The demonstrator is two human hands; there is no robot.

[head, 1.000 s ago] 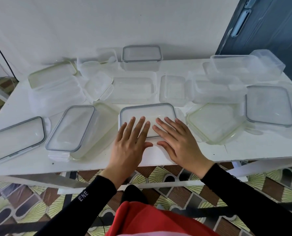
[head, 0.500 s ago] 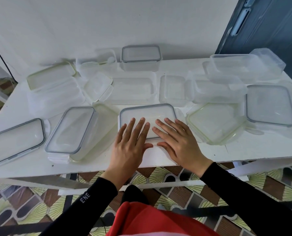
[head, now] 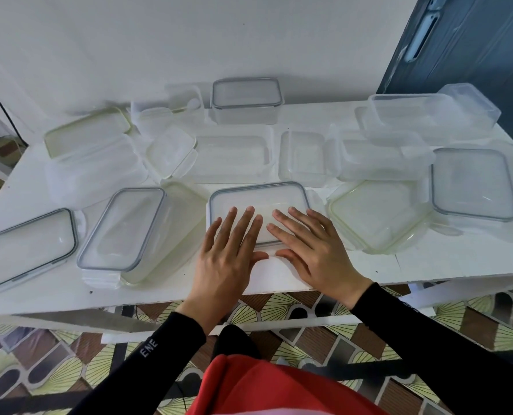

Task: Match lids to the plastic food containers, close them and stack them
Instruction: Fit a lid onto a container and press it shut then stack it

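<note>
A clear rectangular container with a grey-rimmed lid [head: 258,197] sits at the front middle of the white table [head: 429,265]. My left hand [head: 229,256] lies flat on the near left part of that lid, fingers straight and spread. My right hand [head: 309,250] lies flat on its near right part, fingers straight. Several more clear containers and loose lids cover the table: a grey-rimmed lid [head: 126,229] tilted on a container to the left, a green-rimmed lid [head: 378,217] to the right, a closed box [head: 246,98] at the back.
A grey-rimmed lid [head: 24,250] lies at the far left edge and another [head: 474,184] at the right. Open tubs [head: 234,154] [head: 423,118] fill the back rows. A white wall is behind, a dark door [head: 474,55] at the right, patterned floor below.
Both hands stay flat on the front middle lid. The view has shifted only slightly.
</note>
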